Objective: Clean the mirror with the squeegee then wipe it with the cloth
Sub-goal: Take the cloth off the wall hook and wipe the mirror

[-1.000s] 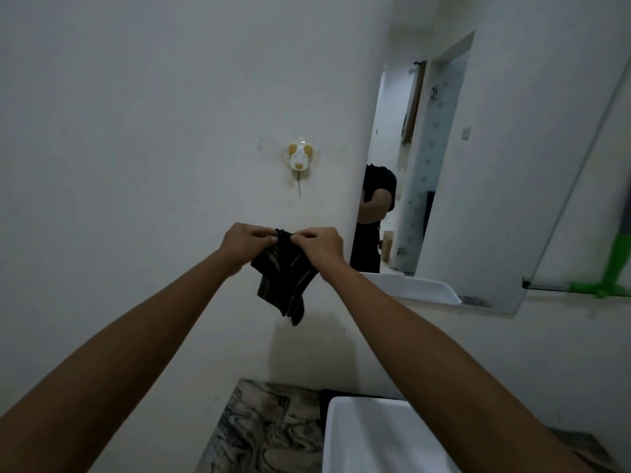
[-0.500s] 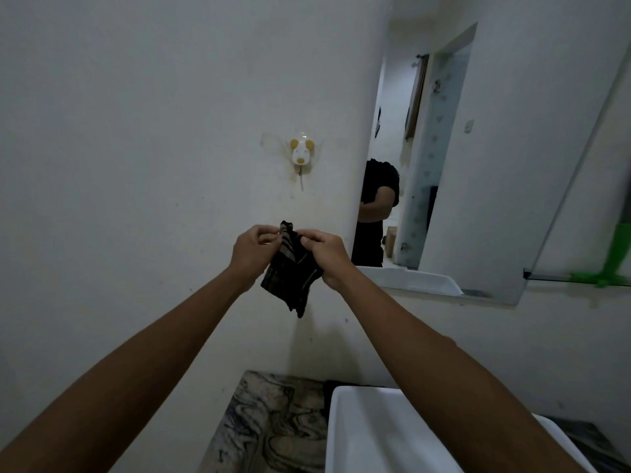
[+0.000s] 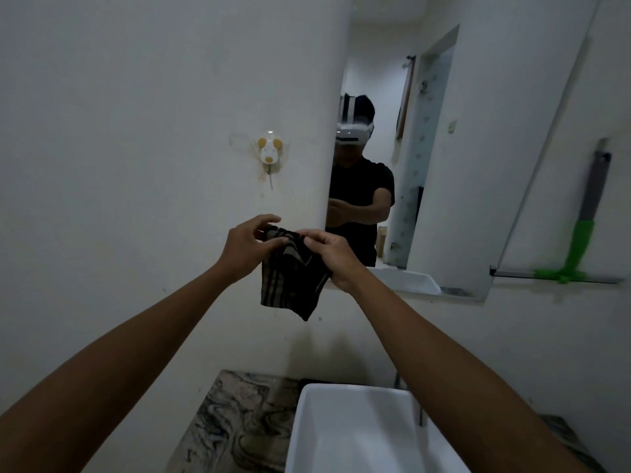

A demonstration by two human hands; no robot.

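- Compared with half a second earlier, both hands have lifted and spread the dark striped cloth wider, so it now hangs flatter between them, and the camera has tilted up enough for the mirror to show the person's head and white headset
- Head view: the left hand is half open, fingers loosely curled, its thumb and fingertips touching the cloth's upper left edge; whether it truly pinches the fabric I cannot tell
- the right hand is closed on the cloth's upper right edge, fabric bunched under its fingers, and the cloth's lower corner hangs free below both hands
- the cloth is held in the air in front of the pale wall, just left of the frameless wall mirror and above the white rectangular basin
- the mirror slants across the upper right of the view; its bottom edge passes just behind the right wrist, and it reflects a person in a black shirt, a doorway and part of the basin
- the squeegee with a green plastic head and grey handle leans upright against the wall, right of the mirror, its blade resting on a narrow metal ledge, well apart from both hands
- a small white and yellow animal-shaped wall hook is stuck to the wall above the left hand
- a marbled grey stone counter lies to the left of the basin
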